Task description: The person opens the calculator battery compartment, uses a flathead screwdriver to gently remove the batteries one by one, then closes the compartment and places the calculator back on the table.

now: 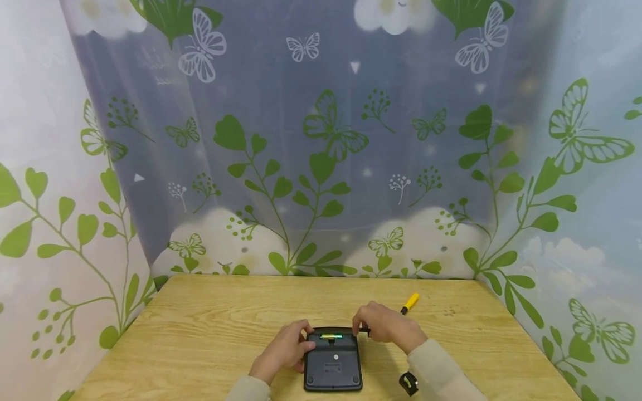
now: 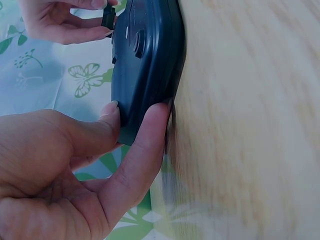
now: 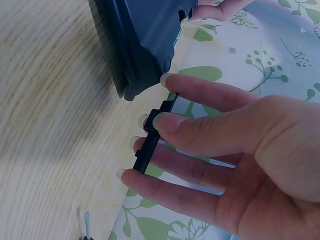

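A black calculator [image 1: 332, 365] lies with its underside up on the wooden table. Near its far edge, a green and yellow battery [image 1: 331, 336] shows in an uncovered slot. My left hand [image 1: 287, 350] grips the calculator's left side; in the left wrist view the thumb is on its upper face and a finger at its edge. With thumb and fingers my right hand [image 1: 383, 323] pinches a narrow black battery cover [image 3: 146, 150] beside the far right corner. In the right wrist view, the index fingertip touches or nearly touches that corner.
Beyond my right hand lies a screwdriver with a yellow handle [image 1: 412, 301], partly hidden by the hand. A small black object with a yellow-green mark [image 1: 409, 383] sits by the right sleeve. Patterned curtains [image 1: 321, 195] hang behind the table and at both sides.
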Available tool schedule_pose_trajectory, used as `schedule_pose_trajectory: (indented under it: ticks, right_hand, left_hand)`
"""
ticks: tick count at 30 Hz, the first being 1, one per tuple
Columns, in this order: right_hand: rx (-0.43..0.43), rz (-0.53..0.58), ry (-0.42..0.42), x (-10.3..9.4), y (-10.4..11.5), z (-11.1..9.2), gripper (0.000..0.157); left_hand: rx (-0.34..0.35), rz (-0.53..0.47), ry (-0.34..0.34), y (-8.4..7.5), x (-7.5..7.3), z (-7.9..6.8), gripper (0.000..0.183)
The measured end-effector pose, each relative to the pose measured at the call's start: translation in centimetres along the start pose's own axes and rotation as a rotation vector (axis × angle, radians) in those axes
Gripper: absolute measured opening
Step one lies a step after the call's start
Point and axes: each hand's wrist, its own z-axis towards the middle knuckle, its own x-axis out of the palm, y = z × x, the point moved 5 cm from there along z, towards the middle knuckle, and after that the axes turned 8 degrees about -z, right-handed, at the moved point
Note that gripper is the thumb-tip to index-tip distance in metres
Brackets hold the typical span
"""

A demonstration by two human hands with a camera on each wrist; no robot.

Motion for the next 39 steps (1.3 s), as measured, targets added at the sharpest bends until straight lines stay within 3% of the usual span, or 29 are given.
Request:
schedule_pose_trajectory:
  ticks: [39]
  right_hand:
    - [0.044, 0.038, -0.01, -0.2, -2.5, -1.4, 0.043]
  left_hand:
    - [-0.004, -0.002, -0.01, -0.2, -0.1, -0.1, 0.016]
